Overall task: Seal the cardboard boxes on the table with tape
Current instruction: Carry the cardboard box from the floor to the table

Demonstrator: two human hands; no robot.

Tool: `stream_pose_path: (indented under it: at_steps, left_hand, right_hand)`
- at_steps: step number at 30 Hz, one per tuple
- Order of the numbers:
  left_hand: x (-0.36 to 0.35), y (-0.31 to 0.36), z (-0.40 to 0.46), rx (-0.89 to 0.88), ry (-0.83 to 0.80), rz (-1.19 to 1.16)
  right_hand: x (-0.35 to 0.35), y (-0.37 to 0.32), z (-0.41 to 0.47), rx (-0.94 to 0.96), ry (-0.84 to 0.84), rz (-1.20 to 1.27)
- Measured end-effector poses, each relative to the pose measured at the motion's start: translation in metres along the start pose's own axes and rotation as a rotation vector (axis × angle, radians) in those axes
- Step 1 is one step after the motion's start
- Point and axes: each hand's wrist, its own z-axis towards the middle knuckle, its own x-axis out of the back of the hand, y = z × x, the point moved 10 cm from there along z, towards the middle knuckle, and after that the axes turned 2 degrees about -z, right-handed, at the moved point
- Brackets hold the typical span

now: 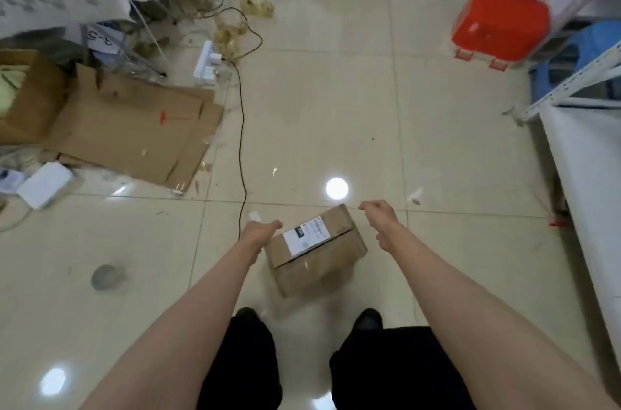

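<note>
Neither hand actually has hold of anything here: the left hand [260, 231] and right hand [381, 219] hang out in front with fingers loosely curled and relaxed, and the cardboard box [316, 248] sits right between them, a bit blurred, shipping label [305, 235] facing up, over the tiled floor [336, 107]. Off past the left hand there's flattened cardboard [134, 127] and a black cable [241, 147]; past the right hand, a red stool [499, 26] beside metal shelving [571, 87].

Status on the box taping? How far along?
Done: the labelled cardboard box sits closed on the floor tiles; glare on its side may be tape, too blurred to be sure. In hand: nothing; left hand and right hand flank it, apart. Left: no table, tape roll or other closed boxes visible.
</note>
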Motion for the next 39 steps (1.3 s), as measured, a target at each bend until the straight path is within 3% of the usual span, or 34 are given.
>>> stream_pose_path:
  at_steps: [7, 13, 19, 30, 39]
  left_hand:
    - [-0.047, -0.094, 0.095, 0.147, 0.018, -0.141]
    - [-0.090, -0.129, 0.124, 0.244, -0.089, -0.415]
    - [-0.081, -0.122, 0.132, 0.152, -0.046, -0.398]
    - [0.021, 0.003, -0.003, -0.051, 0.061, -0.367]
    - [0.110, 0.141, -0.192, -0.447, -0.020, -0.408]
  right_hand:
    - [-0.043, 0.103, 0.103, -0.086, -0.029, -0.077]
    - [-0.078, 0.133, 0.151, -0.079, -0.111, -0.148]
    - [-0.079, 0.123, 0.147, -0.065, -0.064, -0.283]
    - [-0.012, 0.002, 0.013, -0.005, 0.051, -0.158]
    - [0.088, -0.152, -0.152, 0.118, 0.184, -0.055]
